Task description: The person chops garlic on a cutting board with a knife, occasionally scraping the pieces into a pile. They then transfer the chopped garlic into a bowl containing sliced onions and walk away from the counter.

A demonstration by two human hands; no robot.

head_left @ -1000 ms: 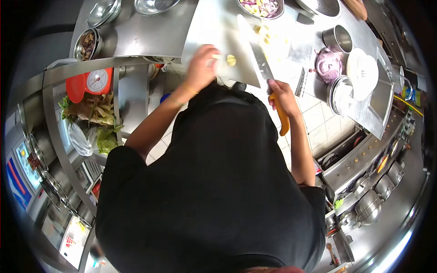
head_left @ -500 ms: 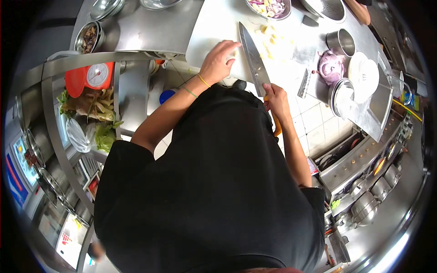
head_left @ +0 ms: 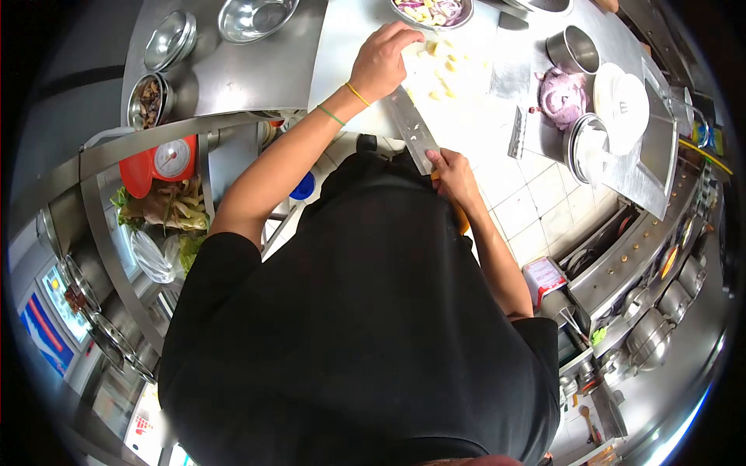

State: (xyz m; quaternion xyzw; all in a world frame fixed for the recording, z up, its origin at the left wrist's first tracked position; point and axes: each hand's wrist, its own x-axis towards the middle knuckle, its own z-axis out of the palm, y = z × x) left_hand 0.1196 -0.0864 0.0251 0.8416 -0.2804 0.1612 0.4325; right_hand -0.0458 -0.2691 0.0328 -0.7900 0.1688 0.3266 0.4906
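Note:
In my right hand (head_left: 453,177) is a large kitchen knife (head_left: 414,128) with an orange handle. Its broad blade slants up and left over the near part of the white cutting board (head_left: 353,62), small pale bits stuck to it. My left hand (head_left: 381,60) reaches beyond the blade tip, fingers stretched toward a scatter of pale yellow cut pieces (head_left: 447,70), with nothing visible in them. The hand overlaps the knife's far end in this view. Behind the pieces stands a metal bowl (head_left: 466,22) with sliced purple onion and pale yellow pieces.
Right of the board are a metal pot (head_left: 573,50), a bunched purple cloth-like thing (head_left: 562,97), stacked bowls (head_left: 584,147) and a white lid (head_left: 624,109). Metal bowls (head_left: 256,17) stand at the back left. A red scale (head_left: 167,159) sits on the lower shelf. Someone's hand (head_left: 608,5) shows at the top.
My left hand has moved up and away, toward the pale yellow pieces. The knife has shifted left and slightly nearer my body, still in my right hand. The view has tilted somewhat.

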